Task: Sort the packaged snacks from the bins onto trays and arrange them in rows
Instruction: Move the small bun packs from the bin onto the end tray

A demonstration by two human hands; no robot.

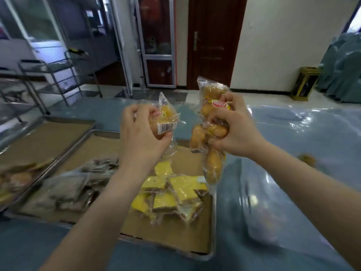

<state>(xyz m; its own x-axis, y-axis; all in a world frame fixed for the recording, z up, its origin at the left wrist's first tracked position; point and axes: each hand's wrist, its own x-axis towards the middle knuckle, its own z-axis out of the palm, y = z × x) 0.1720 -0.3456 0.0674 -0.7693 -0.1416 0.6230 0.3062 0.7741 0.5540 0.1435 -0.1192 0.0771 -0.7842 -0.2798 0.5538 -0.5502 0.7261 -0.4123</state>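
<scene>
A clear packet of golden buns [166,119] is being held above the near tray [172,233] by the left hand [140,128], with fingers and thumb curled round it. A cluster of similar bun packets [212,132] is being gripped by the right hand [234,128] and is hanging over the tray's right edge. On the tray's paper liner, yellow-topped packets [175,190] are lying beside grey packets [78,184]. A second tray [48,137] is standing to the left on the blue table [58,247].
</scene>
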